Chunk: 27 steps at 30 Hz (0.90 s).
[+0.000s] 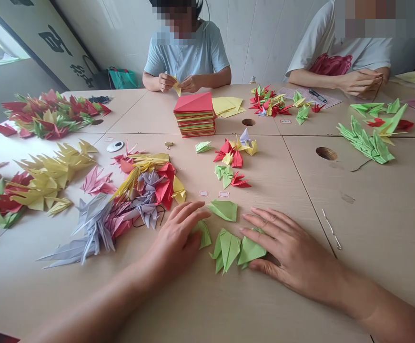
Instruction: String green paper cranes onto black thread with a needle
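Several folded green paper pieces lie on the table between my hands: one piece (223, 210) at the top, a cluster (227, 250) in the middle, one (203, 234) at the left and one (251, 248) at the right. My left hand (180, 233) rests palm down, fingers spread a little, partly over the left piece. My right hand (288, 250) has its fingers apart, touching the right piece, which it partly hides. Neither hand grips anything.
Left lie purple (98, 228), yellow (50, 176) and red-green (52, 114) origami heaps. A square paper stack (195, 116) stands ahead, with small folded pieces (228, 157) nearer. A metal needle-like tool (331, 230) lies right. Two people sit opposite; one person's hands (180, 82) hold yellow paper.
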Each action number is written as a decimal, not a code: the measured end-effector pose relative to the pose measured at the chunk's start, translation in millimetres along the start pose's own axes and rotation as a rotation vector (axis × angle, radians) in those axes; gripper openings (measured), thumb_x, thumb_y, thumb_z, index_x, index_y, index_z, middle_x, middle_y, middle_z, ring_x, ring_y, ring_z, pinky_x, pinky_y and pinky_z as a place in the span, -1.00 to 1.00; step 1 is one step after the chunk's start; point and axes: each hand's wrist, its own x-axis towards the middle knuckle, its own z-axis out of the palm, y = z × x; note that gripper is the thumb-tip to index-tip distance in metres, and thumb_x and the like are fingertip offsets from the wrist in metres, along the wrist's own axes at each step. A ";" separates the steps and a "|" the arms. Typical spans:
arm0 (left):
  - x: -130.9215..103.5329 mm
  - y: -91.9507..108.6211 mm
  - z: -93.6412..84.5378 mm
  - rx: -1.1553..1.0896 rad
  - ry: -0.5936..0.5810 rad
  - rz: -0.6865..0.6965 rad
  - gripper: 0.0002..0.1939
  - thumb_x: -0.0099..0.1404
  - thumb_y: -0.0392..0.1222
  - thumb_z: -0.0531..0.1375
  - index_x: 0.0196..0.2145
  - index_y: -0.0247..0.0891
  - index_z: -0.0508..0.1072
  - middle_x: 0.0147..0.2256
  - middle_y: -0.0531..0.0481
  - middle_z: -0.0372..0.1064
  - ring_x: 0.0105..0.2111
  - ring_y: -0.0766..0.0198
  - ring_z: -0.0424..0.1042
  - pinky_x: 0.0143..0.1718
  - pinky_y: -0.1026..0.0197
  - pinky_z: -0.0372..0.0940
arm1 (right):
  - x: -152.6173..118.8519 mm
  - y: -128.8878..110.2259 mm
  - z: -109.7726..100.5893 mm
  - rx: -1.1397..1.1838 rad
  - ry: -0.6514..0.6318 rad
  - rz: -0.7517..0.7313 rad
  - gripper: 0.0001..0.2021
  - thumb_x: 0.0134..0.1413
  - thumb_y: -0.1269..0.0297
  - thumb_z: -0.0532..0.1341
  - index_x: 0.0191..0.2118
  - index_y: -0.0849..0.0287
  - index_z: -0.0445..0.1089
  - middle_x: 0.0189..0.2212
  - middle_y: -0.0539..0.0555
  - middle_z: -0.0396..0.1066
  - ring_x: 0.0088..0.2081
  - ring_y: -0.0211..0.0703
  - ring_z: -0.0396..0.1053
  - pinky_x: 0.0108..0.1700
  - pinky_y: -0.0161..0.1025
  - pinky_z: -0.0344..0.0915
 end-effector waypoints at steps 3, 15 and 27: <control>-2.1 7.6 -2.4 -0.035 0.045 0.077 -0.65 0.30 -0.40 -0.01 0.01 -0.22 0.29 0.05 -0.11 0.29 0.10 0.17 0.16 0.11 0.05 0.17 | 1.2 0.5 1.7 -0.018 0.121 0.102 -0.60 0.17 0.01 0.11 -0.05 0.21 0.40 0.03 0.18 0.38 0.09 0.08 0.26 0.10 0.10 0.22; -5.0 14.4 -4.4 0.012 -0.258 0.247 -0.63 0.29 -0.01 0.10 0.04 -0.04 0.35 0.14 -0.09 0.19 0.24 -0.02 -0.03 0.22 -0.25 -0.18 | -0.2 3.5 8.2 -0.001 0.074 0.005 -0.49 0.15 0.01 0.13 0.16 0.12 0.19 0.16 0.12 0.23 0.17 0.05 0.14 0.14 0.12 0.15; -8.5 7.6 -7.0 -0.212 -0.022 0.275 -0.77 0.25 -0.06 0.16 -0.26 -0.26 0.47 0.03 -0.23 0.31 0.11 0.10 0.19 0.16 0.02 0.08 | 21.4 -7.7 27.1 -0.055 0.036 -0.063 -0.29 0.13 -0.04 0.11 0.31 0.12 -0.10 0.24 0.22 0.08 0.25 0.17 0.01 0.10 0.24 0.16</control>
